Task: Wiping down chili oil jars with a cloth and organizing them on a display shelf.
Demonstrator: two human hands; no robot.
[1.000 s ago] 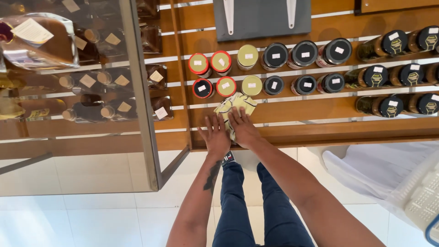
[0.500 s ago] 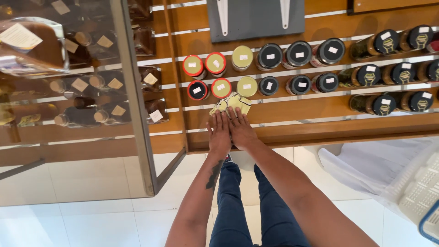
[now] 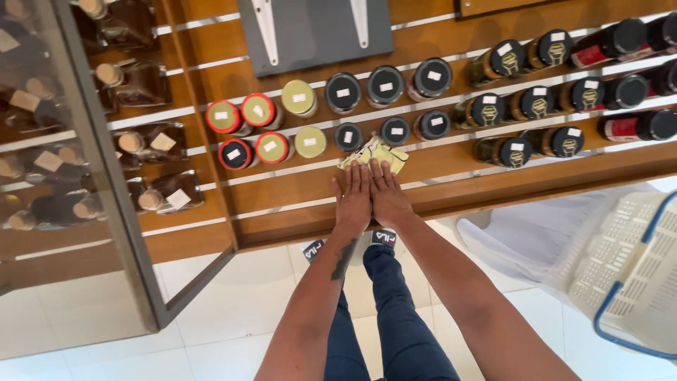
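Legs: blue jeans [image 3: 395, 310] and dark sandals on a white tiled floor [image 3: 233, 331], nearest the camera.
Left hand [image 3: 352, 197]: flat, palm down, fingers straight and together, lying on the wooden shelf [image 3: 296, 204]; it grips nothing, and its fingertips touch the near edge of the yellow packet [image 3: 374, 150].
Right hand [image 3: 386, 196]: flat and spread the same way, pressed side by side against the left hand, fingertips also on the packet's near edge; not closed on anything.
Yellow packet: a small pale yellow pouch with dark print, lying flat on the shelf just beyond the fingertips, right in front of the small black-lidded jars [image 3: 395, 130].
Jars to the left: red-rimmed lids [image 3: 258, 109] and plain yellow lids [image 3: 310, 141] in two rows, each bearing a small white label.
Jars to the right: dark jars with black printed lids [image 3: 536, 106] on stepped rows.
Far back: a grey panel [image 3: 317, 28] above the rows.
Left side: a glass cabinet [image 3: 92, 176] holding brown bottles with cork tops.
Right edge: a white plastic basket with a blue rim [image 3: 627, 275], well apart from the hands.
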